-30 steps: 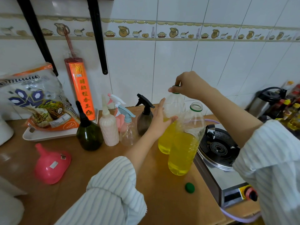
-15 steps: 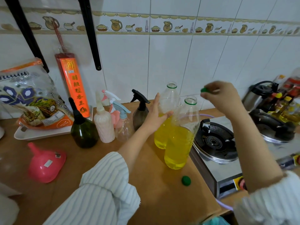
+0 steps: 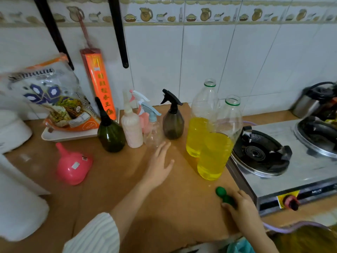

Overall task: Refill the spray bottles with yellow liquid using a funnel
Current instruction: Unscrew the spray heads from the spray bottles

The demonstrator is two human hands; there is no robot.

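Observation:
Two uncapped clear bottles half full of yellow liquid stand on the wooden counter: the rear bottle (image 3: 199, 132) and the front bottle (image 3: 217, 154). Several spray bottles stand in a row behind: dark green (image 3: 110, 136), cream (image 3: 131, 128), clear with a blue trigger (image 3: 152, 125), smoky grey with a black trigger (image 3: 173, 121). A pink funnel (image 3: 73, 166) lies on its side at the left. My left hand (image 3: 159, 165) hovers flat over the counter, fingers straight, holding nothing. My right hand (image 3: 240, 207) pinches a green cap (image 3: 228, 199) at the counter beside another green cap (image 3: 220, 191).
A gas stove (image 3: 273, 161) adjoins the counter on the right, with a pot lid (image 3: 317, 137) and kettle (image 3: 313, 101) behind. A noodle packet (image 3: 51, 99) lies on a white tray (image 3: 69, 136) at the back left. An orange incense box (image 3: 99, 84) leans on the tiled wall.
My right hand brought the green cap from the rear bottle's neck down to the counter beside the other cap. My left hand let go of that bottle and moved left.

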